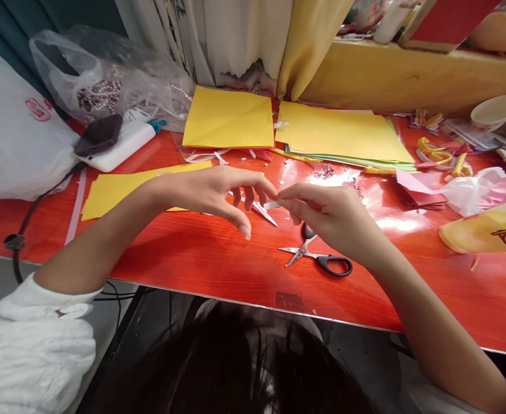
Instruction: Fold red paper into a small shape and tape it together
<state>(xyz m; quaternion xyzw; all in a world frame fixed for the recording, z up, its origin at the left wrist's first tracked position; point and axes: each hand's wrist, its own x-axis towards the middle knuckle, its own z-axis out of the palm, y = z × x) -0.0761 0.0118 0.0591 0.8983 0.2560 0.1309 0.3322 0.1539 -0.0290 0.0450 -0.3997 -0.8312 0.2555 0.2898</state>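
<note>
Between thumb and fingers, my right hand [328, 215] pinches a small white strip [272, 204]. My left hand [218, 192] hovers beside it with its fingers apart, the index fingertip close to the strip; whether they touch is hard to tell. Black-handled scissors [307, 253] lie with blades spread on the red table [218, 253], just below my right hand. A white pointed paper piece [264, 214] lies under the hands. Behind them are a yellow paper stack [231, 118] and another yellow stack [343, 135]. Yellow sheets [115, 187] lie partly under my left forearm.
A dark phone [100, 135] rests on a white box [127, 144] at the left, near a clear bag [127, 86] and a white bag [15, 126]. A yellow cup [486, 227], pink paper [421, 190] and a white bowl [497, 112] are at the right.
</note>
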